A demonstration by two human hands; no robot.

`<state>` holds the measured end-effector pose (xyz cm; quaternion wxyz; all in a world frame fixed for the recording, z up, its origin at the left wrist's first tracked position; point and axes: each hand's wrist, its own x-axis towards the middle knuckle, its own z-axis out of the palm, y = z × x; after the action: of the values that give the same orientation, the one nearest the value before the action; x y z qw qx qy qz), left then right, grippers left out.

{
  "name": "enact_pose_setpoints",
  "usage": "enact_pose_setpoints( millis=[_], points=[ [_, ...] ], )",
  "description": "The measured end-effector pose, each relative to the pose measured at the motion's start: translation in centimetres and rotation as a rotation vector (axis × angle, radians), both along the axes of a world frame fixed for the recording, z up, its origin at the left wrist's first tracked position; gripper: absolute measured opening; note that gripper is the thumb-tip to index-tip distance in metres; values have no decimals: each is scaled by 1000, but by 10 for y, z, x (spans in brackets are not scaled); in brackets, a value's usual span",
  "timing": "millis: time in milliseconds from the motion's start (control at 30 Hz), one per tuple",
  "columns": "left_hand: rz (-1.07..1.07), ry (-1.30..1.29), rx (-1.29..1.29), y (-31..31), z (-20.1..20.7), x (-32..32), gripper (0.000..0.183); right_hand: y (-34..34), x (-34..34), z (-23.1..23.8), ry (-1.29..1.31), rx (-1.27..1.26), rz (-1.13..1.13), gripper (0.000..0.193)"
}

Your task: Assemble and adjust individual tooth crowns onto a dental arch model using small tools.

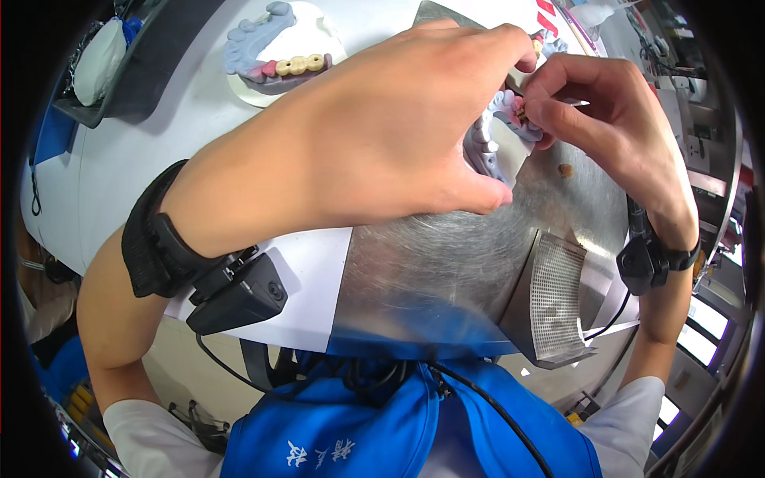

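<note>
Two hands [406, 127] [613, 119], two wrist cameras [243, 296] [640, 267]

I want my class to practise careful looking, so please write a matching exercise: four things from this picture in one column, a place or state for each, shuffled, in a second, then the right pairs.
Things
1. left hand
2. right hand
3. perforated metal grille
4. black tray

Places and states
A. upper left of the picture
B. at the right side of the grey dental model
C. lower right of the picture
D. curved around the grey dental model from the left

Pairs: 1-D, 2-B, 3-C, 4-A
</note>
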<state>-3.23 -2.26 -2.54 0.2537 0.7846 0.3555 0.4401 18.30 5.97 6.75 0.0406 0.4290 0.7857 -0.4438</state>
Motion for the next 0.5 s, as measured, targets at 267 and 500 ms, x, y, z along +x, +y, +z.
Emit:
enact_pose_setpoints(
  millis=[267,500],
  points=[
    [-35,-71,79,0,-1,-4,52,-20,3,-6,52,256,-29,20],
    [-3,7,-23,3,0,-2,49,-30,-10,-13,2,401,-15,10]
  ],
)
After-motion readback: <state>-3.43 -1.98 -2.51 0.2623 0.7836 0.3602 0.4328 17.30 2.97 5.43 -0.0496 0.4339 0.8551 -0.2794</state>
